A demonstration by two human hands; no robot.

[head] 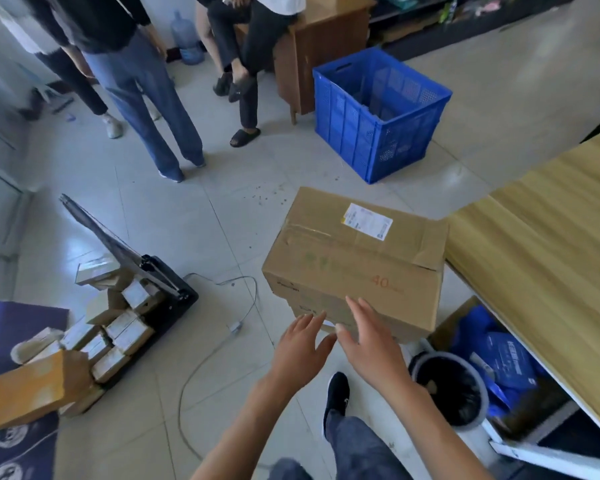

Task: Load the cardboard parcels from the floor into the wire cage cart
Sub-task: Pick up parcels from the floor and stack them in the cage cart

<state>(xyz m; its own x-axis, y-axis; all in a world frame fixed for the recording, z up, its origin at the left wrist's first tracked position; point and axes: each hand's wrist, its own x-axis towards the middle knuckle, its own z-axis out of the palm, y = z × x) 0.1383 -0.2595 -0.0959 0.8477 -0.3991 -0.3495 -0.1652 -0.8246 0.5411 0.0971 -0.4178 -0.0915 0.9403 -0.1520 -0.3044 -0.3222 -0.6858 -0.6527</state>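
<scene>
I see both hands spread wide, holding nothing: the left hand (300,348) and right hand (369,344) hang side by side at the near face of the big cardboard box (355,265) just ahead; whether they touch it I cannot tell. Small parcels (115,327) lie well left on the floor (174,216).

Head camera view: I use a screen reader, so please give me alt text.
Two open bare hands, left hand and right hand, reach toward a large taped cardboard box with a white label. A blue crate stands beyond it, small parcels are piled left, and people stand behind.
</scene>
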